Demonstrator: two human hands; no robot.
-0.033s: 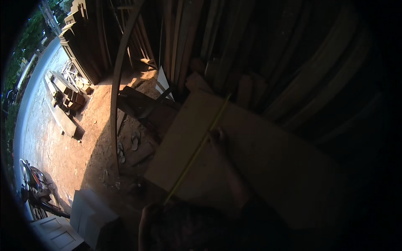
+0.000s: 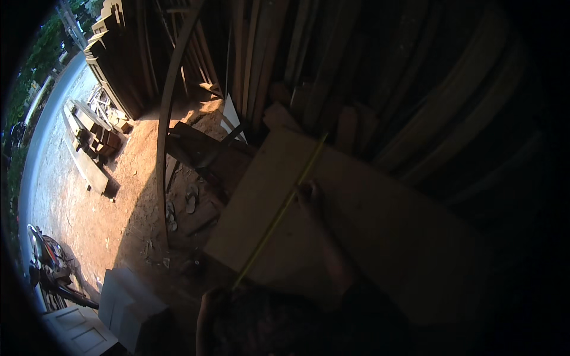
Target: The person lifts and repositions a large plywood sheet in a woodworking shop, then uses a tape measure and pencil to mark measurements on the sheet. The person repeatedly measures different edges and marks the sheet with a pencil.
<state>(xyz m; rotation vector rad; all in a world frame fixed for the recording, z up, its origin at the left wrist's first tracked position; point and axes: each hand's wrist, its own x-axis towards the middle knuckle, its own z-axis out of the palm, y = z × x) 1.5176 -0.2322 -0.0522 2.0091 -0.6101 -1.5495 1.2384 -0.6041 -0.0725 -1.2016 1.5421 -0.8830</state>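
Observation:
A pale wooden board (image 2: 249,202) lies in deep shade in front of me. A yellow tape measure (image 2: 270,231) is drawn out straight across it, from the near edge to past the far edge. My left hand (image 2: 214,299) is closed at the tape's near end, by the board's near edge; its fingers are mostly in the dark. Farther up, my right hand (image 2: 310,194) rests on the board just right of the tape, its fingers curled together. Whatever is between them, if anything, is too dark to make out.
Tall planks (image 2: 255,59) lean along the back. A narrow curved-looking strip (image 2: 163,136) stands upright left of the board. Sandals (image 2: 191,200) lie on the dirt floor. Stacked boards (image 2: 89,160) lie in the sun, with a motorcycle (image 2: 56,267) and a white panelled door (image 2: 80,332) at lower left.

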